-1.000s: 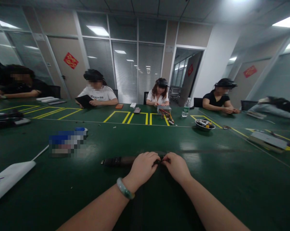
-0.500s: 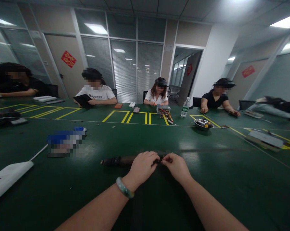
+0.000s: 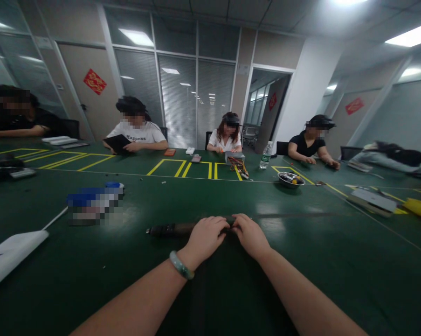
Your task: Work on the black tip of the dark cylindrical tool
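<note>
My left hand (image 3: 206,239) and my right hand (image 3: 249,235) sit close together on the dark green table (image 3: 301,261), just in front of me. A long dark cylindrical object (image 3: 175,228) lies across the table to the left of them. Its right end disappears under my left fingers, and my right fingertips press in at the same spot. The exact shape of that end is hidden by my fingers. A pale green bangle (image 3: 181,265) circles my left wrist.
A white pad (image 3: 10,256) lies at the lower left, beside a pixelated blue and white item (image 3: 93,203). Farther off are a metal bowl (image 3: 290,179), a water bottle (image 3: 265,155) and a wired box (image 3: 235,161). Several co-workers sit across the table.
My right hand has shifted slightly up and to the left, closer to my left hand. The whole view has tilted a little as my head moved.
</note>
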`<state>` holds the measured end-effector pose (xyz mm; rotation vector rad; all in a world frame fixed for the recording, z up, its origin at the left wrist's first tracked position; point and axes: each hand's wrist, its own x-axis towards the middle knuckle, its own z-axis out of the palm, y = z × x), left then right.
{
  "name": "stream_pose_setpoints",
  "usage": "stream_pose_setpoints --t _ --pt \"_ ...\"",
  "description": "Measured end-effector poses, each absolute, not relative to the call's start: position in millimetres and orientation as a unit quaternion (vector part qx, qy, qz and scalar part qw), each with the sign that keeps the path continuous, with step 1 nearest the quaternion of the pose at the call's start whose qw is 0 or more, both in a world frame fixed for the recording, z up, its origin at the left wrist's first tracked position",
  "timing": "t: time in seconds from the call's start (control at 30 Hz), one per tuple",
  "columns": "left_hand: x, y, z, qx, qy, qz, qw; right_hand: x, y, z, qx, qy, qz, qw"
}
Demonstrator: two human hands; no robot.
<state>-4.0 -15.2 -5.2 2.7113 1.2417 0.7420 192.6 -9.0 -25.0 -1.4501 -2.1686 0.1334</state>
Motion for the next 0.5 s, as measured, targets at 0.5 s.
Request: stream_pose_setpoints --t 0.5 --pt "-14 -22 2 0.893 0.347 0.287 0.005 200 0 -30 -0.547 -0.805 0.07 0.221"
